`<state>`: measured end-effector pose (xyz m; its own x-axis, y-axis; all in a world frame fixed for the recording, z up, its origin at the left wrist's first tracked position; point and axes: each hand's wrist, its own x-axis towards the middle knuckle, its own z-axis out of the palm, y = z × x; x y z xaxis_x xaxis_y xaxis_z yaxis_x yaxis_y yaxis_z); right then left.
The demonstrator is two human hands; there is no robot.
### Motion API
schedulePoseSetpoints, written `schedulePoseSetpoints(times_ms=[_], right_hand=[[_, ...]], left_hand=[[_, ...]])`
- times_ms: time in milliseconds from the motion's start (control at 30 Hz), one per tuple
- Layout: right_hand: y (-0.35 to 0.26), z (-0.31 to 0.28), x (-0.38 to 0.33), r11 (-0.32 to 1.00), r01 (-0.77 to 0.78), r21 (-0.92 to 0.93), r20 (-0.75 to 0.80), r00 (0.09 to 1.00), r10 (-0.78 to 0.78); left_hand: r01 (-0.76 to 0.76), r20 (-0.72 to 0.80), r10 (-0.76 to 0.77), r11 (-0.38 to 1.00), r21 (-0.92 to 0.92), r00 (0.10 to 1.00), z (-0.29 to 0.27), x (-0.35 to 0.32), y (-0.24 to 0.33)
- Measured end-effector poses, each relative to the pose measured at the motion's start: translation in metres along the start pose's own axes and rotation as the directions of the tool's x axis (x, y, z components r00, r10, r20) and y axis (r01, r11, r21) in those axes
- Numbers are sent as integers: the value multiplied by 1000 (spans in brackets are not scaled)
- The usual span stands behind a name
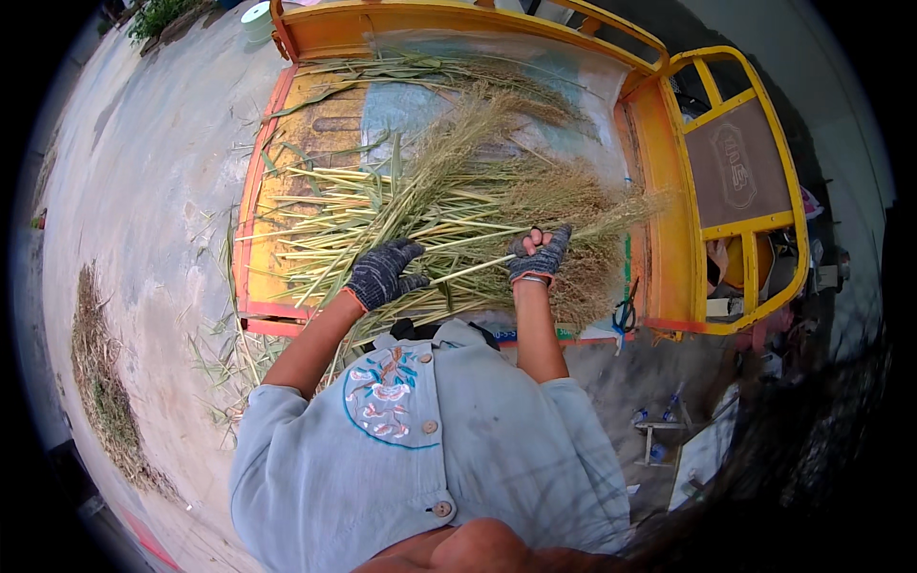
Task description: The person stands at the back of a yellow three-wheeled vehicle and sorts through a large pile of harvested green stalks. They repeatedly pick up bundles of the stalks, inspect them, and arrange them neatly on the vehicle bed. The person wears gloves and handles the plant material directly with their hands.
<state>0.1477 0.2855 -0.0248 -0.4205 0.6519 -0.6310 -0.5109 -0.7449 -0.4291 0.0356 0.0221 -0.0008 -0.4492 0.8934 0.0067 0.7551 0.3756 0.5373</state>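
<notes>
Orange-and-yellow cart bed (669, 229), railed on the far and right sides, serving as a raised work surface so that the long material can lie flat at arm level. Across it lies a spread of green-yellow grass stalks (315, 215), cut ends toward the left edge and feathery brown seed heads (573, 191) toward the right, an alignment that keeps the plumes together. Loose stalks have spilled over the near-left edge onto the concrete ground (143, 191), where a separate heap of dry trimmings (100, 382) lies well apart. Both hands wear dark knitted gloves, apparently against the coarse stems. The right hand (540, 258) is clenched around a gathered bunch just below its plumes, fingers wrapped and thumb up. The left hand (382, 274) rests on the stalks, fingers curled over several stems, seemingly sorting them.
</notes>
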Motion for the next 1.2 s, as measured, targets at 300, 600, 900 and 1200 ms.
schedulePoseSetpoints(times_ms=[300,600,900,1200], right_hand=[[-48,8,25,994,108,14,64,992,-109],[-14,-37,52,994,-19,-110,108,994,31],[29,-29,12,934,-171,-315,-44,985,165],[89,-93,63,929,-314,-196,250,900,357]], left_hand=[[376,41,-378,926,39,925,45,-126,-51],[582,-362,-594,798,-156,718,15,-84,-147],[885,-321,-839,466,-9,439,95,40,-157],[505,-532,-396,860,71,749,57,24,-126]])
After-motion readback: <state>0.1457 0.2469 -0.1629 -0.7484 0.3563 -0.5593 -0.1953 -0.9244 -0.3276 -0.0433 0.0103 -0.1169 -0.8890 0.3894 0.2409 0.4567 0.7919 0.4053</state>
